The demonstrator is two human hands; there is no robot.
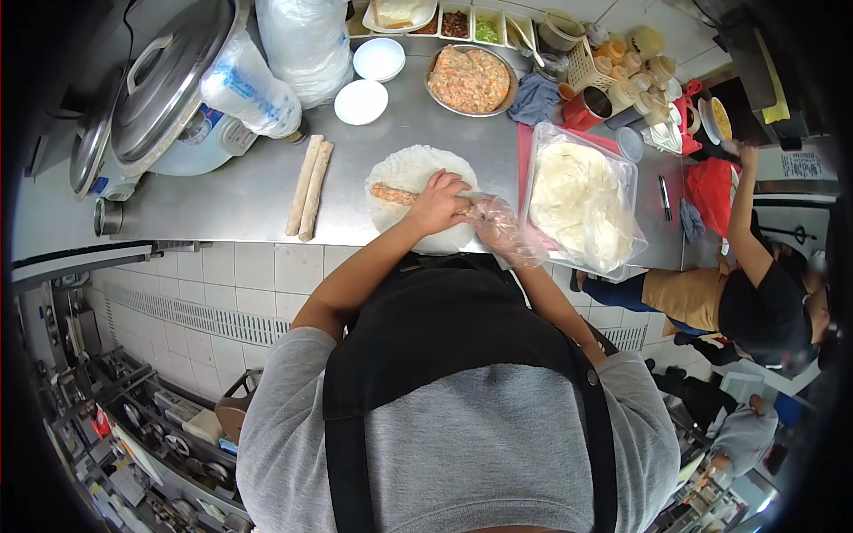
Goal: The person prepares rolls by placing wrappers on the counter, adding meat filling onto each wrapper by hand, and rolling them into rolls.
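Observation:
A thin, pale round wrapper lies flat on the steel counter, with a strip of orange-flecked meat filling across it. Over the right part of that strip rests my left hand, bare, its fingers stretched out and slightly apart. My right hand, in a clear plastic glove, is closed at the strip's right end, touching the left fingertips. The filling beneath both hands is hidden. Two long pale rolls lie side by side to the left.
Behind the wrapper stands a metal bowl of meat filling, near white plates. A clear tub of white wrappers or dough sits on the right. Big lidded pots occupy the left end. A co-worker reaches in at right.

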